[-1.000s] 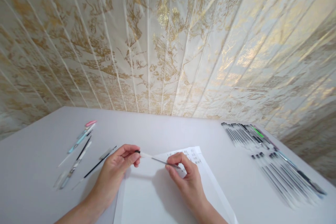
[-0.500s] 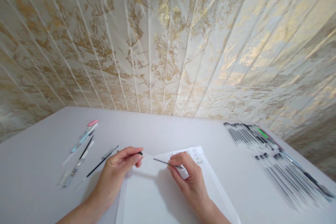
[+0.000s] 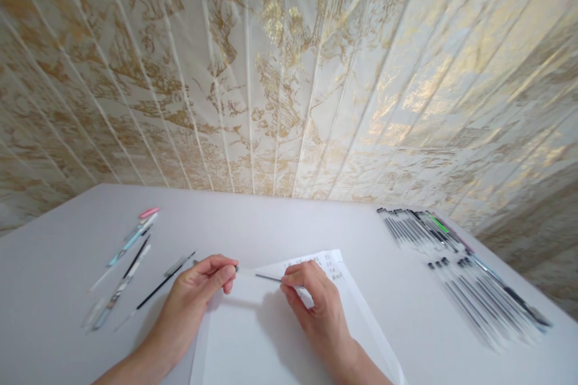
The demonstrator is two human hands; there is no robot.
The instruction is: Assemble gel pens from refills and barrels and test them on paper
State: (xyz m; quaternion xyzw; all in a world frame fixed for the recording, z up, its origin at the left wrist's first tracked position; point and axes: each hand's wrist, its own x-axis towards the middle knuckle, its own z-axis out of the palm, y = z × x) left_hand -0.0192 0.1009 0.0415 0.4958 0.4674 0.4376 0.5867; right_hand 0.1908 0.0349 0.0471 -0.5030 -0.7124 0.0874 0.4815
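Above the paper, a pen refill (image 3: 268, 277) stretches between my two hands. Its clear stretch lies nearer the left, and a dark ink column shows towards the right. My left hand (image 3: 198, 289) pinches the refill's black end between thumb and fingers. The thumb and fingertips of my right hand (image 3: 318, 304) close on the dark part, hiding the other end. Below them lies a white sheet of paper (image 3: 244, 343) with handwriting near its top edge. Left of my left hand rests a slim black pen part (image 3: 158, 290) beside a clear piece.
Several pens and pen parts, including a light blue pen (image 3: 126, 246) and a pink item (image 3: 149, 213), lie on the left of the white table (image 3: 253, 216). Rows of black-capped refills (image 3: 469, 301) lie on the right. A gold-patterned curtain (image 3: 280, 84) hangs behind the table.
The whole view has shifted slightly, so table items appear farther left. Both hands keep their grip on the refill, with almost the same gap between them.
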